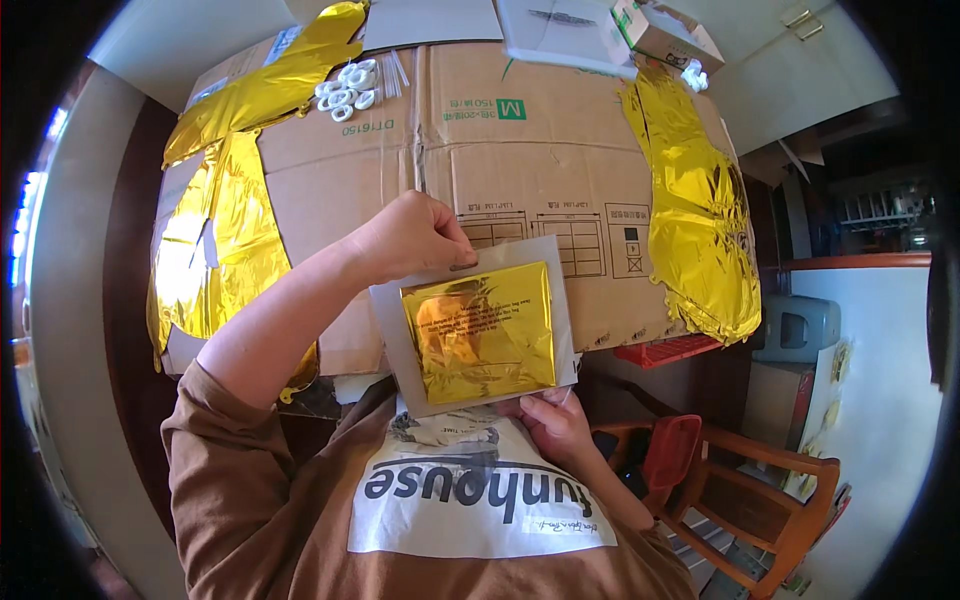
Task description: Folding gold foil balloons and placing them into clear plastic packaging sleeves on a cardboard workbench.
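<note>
I hold a flat clear packet (478,325) with a folded gold foil sheet (480,335) inside, close to my chest. My left hand (415,238) pinches the packet's top edge, fingers closed on it. My right hand (555,425) grips its bottom edge from below. The packet hangs above the near edge of a flattened cardboard sheet (500,150) that covers the table.
Unfolded gold foil balloons lie on the cardboard at the left (215,230) and right (700,220). Several small white rings (348,92) and thin white sticks sit at the far edge. A small open box (665,32) is at the back right. A wooden chair (750,490) stands lower right.
</note>
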The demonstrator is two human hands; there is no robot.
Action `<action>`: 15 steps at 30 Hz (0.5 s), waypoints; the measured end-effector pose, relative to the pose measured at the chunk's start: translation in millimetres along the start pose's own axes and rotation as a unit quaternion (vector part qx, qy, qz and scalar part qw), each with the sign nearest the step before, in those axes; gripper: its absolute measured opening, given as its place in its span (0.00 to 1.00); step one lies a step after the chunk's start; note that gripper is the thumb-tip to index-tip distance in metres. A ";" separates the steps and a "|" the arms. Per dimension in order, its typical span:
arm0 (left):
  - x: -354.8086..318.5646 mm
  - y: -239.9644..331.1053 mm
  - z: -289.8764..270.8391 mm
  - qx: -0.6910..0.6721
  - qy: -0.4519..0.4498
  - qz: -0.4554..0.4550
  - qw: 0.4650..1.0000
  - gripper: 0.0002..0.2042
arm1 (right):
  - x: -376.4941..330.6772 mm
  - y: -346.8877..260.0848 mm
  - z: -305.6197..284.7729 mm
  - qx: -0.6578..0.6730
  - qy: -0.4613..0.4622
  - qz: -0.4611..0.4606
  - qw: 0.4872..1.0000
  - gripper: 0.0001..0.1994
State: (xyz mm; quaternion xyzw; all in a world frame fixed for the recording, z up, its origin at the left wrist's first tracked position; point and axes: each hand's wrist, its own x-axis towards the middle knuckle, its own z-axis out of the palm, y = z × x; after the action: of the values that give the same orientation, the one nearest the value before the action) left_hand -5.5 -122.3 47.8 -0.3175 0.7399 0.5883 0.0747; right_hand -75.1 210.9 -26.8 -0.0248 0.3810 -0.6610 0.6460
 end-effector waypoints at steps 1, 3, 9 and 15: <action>-0.6 1.3 -0.2 0.005 -0.005 -0.004 1.000 0.09 | 0.7 1.8 -0.7 -0.015 0.002 -0.011 1.000 0.20; -3.0 6.5 -0.4 0.015 -0.014 -0.013 1.000 0.11 | 2.4 7.3 -4.2 -0.044 0.006 -0.034 0.998 0.19; -6.1 9.0 -4.5 0.016 -0.025 -0.034 0.999 0.13 | 1.2 12.1 -5.7 -0.012 0.037 -0.076 0.996 0.15; -9.8 9.7 -15.8 0.023 -0.071 -0.056 0.996 0.09 | 0.6 12.5 -11.9 0.008 0.038 -0.072 0.997 0.14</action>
State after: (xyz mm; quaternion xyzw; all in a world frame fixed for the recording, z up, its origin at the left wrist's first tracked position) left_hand 1.0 -132.1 65.2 -0.3142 0.7270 0.5874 0.1667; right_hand -71.1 217.6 -42.2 -0.0213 0.3971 -0.7092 0.5821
